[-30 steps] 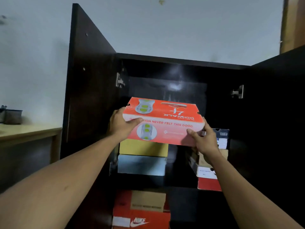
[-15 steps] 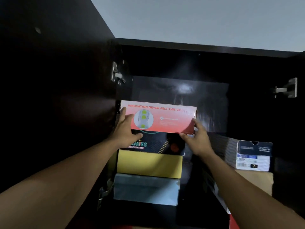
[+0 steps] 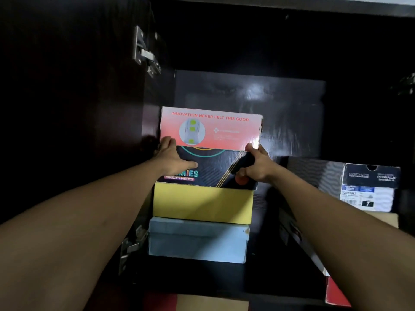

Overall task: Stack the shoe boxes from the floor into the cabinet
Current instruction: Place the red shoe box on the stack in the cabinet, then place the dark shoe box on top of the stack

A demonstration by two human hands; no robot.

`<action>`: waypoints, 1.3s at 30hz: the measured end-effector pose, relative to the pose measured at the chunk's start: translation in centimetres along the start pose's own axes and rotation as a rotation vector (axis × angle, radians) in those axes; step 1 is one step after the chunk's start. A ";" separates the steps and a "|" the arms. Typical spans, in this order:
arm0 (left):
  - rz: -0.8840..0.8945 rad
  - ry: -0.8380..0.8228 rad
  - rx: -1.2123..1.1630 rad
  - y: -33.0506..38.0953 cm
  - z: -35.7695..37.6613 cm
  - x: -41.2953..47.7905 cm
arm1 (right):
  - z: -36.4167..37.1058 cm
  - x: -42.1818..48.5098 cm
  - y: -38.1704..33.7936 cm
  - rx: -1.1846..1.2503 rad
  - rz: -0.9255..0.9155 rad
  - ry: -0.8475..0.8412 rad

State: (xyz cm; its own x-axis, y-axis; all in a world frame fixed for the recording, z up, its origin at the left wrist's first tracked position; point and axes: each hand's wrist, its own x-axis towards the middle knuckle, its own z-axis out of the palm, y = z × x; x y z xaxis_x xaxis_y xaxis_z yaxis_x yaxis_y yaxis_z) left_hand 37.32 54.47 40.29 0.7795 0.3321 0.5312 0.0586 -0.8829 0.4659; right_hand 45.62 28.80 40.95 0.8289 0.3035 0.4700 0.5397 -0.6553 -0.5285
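A person's left hand grips the lower-left corner of a coral-red cardboard shoe box atop a stack of three boxes against the dark wooden cabinet's left wall. The right hand clasps the opposite corner. The box looks light and stiff, and is likely sturdiest at its corners.

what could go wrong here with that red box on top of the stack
1. The red box sits atop a tall stack. A hard shove might slide the black box on the yellow box below and tip things.
2. The left hand and right hand hold its lower corners, so fingers could get pinched between the boxes as it settles.
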 end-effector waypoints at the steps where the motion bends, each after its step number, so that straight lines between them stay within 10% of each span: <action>1: 0.005 0.008 0.001 0.0 0.2 -0.1 | -0.1 -0.1 0.1 0.019 -0.003 -0.008; 19: 0.116 -0.348 -0.078 5.5 -3.1 -19.0 | -7.2 -24.6 0.2 0.095 0.006 0.024; 39: 0.445 -1.002 -0.245 26.1 7.3 -50.4 | -18.5 -66.9 10.3 -0.188 0.754 0.085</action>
State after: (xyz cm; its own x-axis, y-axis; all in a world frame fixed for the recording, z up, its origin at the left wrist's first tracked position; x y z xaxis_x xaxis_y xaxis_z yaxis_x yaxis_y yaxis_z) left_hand 4.16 12.30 20.48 0.8566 -0.5109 -0.0719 -0.3885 -0.7304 0.5617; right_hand -6.96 -11.06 17.11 0.9436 -0.3192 0.0881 -0.2050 -0.7722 -0.6014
